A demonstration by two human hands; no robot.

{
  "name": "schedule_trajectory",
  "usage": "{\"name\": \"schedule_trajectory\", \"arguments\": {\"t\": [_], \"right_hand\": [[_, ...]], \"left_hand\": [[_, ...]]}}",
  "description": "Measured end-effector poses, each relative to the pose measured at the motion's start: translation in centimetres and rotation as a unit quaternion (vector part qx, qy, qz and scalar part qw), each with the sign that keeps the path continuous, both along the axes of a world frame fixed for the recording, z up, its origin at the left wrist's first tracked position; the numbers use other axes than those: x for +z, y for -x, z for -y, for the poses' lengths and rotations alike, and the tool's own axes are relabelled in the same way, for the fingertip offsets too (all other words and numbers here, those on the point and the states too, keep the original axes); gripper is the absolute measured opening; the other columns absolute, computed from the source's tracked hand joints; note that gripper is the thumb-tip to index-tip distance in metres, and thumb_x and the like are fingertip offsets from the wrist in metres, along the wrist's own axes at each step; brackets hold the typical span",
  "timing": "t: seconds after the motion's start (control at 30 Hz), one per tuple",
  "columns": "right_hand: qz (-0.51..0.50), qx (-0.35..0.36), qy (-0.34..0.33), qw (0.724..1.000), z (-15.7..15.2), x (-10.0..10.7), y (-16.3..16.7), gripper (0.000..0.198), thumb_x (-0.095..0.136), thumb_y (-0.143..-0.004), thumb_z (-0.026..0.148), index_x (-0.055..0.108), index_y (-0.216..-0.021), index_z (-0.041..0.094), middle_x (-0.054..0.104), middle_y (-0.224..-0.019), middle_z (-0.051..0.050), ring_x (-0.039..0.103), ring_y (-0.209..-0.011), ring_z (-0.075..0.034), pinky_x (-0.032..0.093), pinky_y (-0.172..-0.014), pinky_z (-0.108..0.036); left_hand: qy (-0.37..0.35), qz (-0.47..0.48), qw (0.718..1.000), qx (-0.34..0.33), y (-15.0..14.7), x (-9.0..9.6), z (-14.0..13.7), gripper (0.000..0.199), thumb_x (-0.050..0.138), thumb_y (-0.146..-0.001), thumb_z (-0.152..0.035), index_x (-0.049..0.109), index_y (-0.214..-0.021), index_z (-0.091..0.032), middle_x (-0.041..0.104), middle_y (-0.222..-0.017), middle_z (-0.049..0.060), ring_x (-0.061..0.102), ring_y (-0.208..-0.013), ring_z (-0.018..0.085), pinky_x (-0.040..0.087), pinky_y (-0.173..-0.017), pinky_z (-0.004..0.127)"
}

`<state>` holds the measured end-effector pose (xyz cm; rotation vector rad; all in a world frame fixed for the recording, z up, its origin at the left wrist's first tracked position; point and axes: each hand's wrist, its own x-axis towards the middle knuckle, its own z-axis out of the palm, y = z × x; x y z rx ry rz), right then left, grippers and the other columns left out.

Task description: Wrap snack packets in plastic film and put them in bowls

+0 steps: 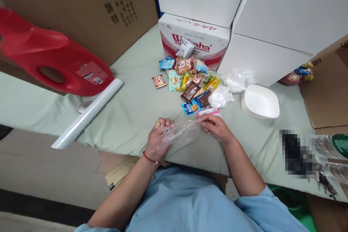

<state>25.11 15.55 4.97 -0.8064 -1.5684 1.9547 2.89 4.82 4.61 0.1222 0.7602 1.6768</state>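
Observation:
A clear plastic bag [181,130] is stretched between my two hands, just above the front part of the table. My left hand [159,137] grips its left end, fingers curled; a red cord bracelet circles that wrist. At the other end my right hand [216,127] pinches the bag between thumb and fingers. Beyond my hands lies a heap of wrapped snacks [186,66] in brown, yellow, blue and green packaging. Two crumpled clear bags, one nearer [220,96] and one farther [236,80], rest beside the heap. A white plastic bowl [260,101] stands to their right.
A red jug-like container [54,56] and a white roll [88,113] lie at the left. A white-and-red carton [194,38] stands behind the snacks, with white boxes [274,11] beside it. Plastic bottles [330,146] lie at the right edge, near keys [326,184].

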Motion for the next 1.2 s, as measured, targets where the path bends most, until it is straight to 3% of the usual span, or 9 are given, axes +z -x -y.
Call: {"name": "schedule_trajectory", "arguments": {"t": [0.13, 0.37, 0.47, 0.53, 0.67, 0.87, 0.97, 1.07, 1.2], "right_hand": [[-0.055, 0.022, -0.013, 0.998, 0.7, -0.2, 0.6, 0.056, 0.070, -0.085, 0.066, 0.069, -0.122, 0.024, 0.059, -0.078, -0.001, 0.051, -0.064, -0.014, 0.045, -0.053, -0.026], [0.024, -0.073, -0.014, 0.997, 0.9, -0.8, 1.7, 0.037, 0.074, -0.085, 0.057, 0.066, -0.091, 0.021, 0.058, -0.068, 0.005, 0.036, -0.041, -0.006, 0.030, -0.037, -0.021], [0.045, -0.083, 0.002, 0.996, 0.8, -0.6, 1.6, 0.041, 0.074, -0.083, 0.060, 0.064, -0.090, 0.021, 0.059, -0.067, 0.004, 0.035, -0.039, -0.006, 0.027, -0.034, -0.021], [0.069, -0.092, 0.000, 0.993, 0.7, -0.3, 1.6, 0.043, 0.074, -0.081, 0.062, 0.063, -0.090, 0.021, 0.060, -0.066, 0.004, 0.035, -0.039, -0.006, 0.026, -0.035, -0.022], [0.106, -0.108, -0.014, 0.988, 0.6, -0.3, 1.7, 0.044, 0.071, -0.081, 0.064, 0.063, -0.088, 0.022, 0.057, -0.063, 0.005, 0.036, -0.041, -0.007, 0.027, -0.038, -0.023], [0.156, -0.103, -0.161, 0.969, 0.6, -0.5, 1.4, 0.034, 0.068, -0.086, 0.054, 0.069, -0.088, 0.020, 0.055, -0.060, 0.004, 0.045, -0.054, -0.012, 0.036, -0.053, -0.026], [0.177, -0.082, -0.235, 0.952, 0.8, 0.1, 1.7, 0.028, 0.066, -0.090, 0.048, 0.073, -0.089, 0.020, 0.060, -0.064, 0.001, 0.050, -0.058, -0.014, 0.040, -0.059, -0.028], [0.166, -0.057, -0.274, 0.946, 1.1, 1.0, 2.1, 0.028, 0.067, -0.091, 0.045, 0.075, -0.101, 0.021, 0.069, -0.078, -0.003, 0.059, -0.067, -0.017, 0.046, -0.066, -0.030], [0.163, -0.049, -0.302, 0.938, 1.5, 2.3, 2.4, 0.026, 0.066, -0.092, 0.042, 0.072, -0.107, 0.022, 0.070, -0.084, -0.004, 0.061, -0.071, -0.019, 0.049, -0.067, -0.031]], "left_hand": [[0.028, -0.029, 0.999, -0.019, -0.4, -0.4, 0.3, 0.035, 0.080, -0.063, -0.012, 0.046, -0.065, -0.019, 0.052, -0.070, -0.004, 0.053, -0.066, 0.010, 0.046, -0.064, 0.022], [0.007, -0.100, 0.992, -0.078, -0.6, 0.5, 1.2, 0.024, 0.063, -0.054, -0.010, 0.062, -0.077, -0.018, 0.065, -0.091, 0.003, 0.062, -0.093, 0.017, 0.050, -0.081, 0.027], [-0.017, -0.110, 0.991, -0.070, -0.5, 1.2, 1.3, 0.023, 0.064, -0.071, -0.028, 0.069, -0.091, -0.019, 0.067, -0.097, 0.007, 0.062, -0.103, 0.023, 0.050, -0.093, 0.036], [-0.027, -0.146, 0.986, -0.075, -0.6, 1.5, 1.3, 0.031, 0.065, -0.081, -0.041, 0.071, -0.102, -0.020, 0.068, -0.098, 0.008, 0.062, -0.097, 0.023, 0.048, -0.093, 0.038], [-0.031, -0.259, 0.959, -0.115, -0.8, 1.2, 1.3, 0.041, 0.076, -0.081, -0.052, 0.075, -0.103, -0.018, 0.068, -0.092, 0.007, 0.058, -0.087, 0.021, 0.046, -0.090, 0.035], [0.031, -0.208, 0.971, -0.113, 0.0, 1.8, 0.8, 0.079, 0.038, -0.086, -0.087, 0.074, -0.098, -0.018, 0.070, -0.092, 0.009, 0.063, -0.090, 0.023, 0.048, -0.087, 0.037], [0.042, -0.345, 0.925, -0.157, 0.7, 2.6, 0.2, 0.075, 0.051, -0.082, -0.086, 0.074, -0.102, -0.018, 0.071, -0.099, 0.008, 0.062, -0.096, 0.024, 0.048, -0.085, 0.035], [0.064, -0.457, 0.861, -0.213, 1.0, 2.6, -0.3, 0.051, 0.077, -0.073, -0.066, 0.072, -0.090, -0.018, 0.069, -0.083, 0.003, 0.059, -0.079, 0.019, 0.044, -0.070, 0.030], [0.101, -0.481, 0.856, -0.162, 1.0, 1.4, -0.6, 0.036, 0.066, -0.083, -0.054, 0.061, -0.075, -0.019, 0.052, -0.061, -0.004, 0.044, -0.058, 0.013, 0.032, -0.057, 0.026]]}}
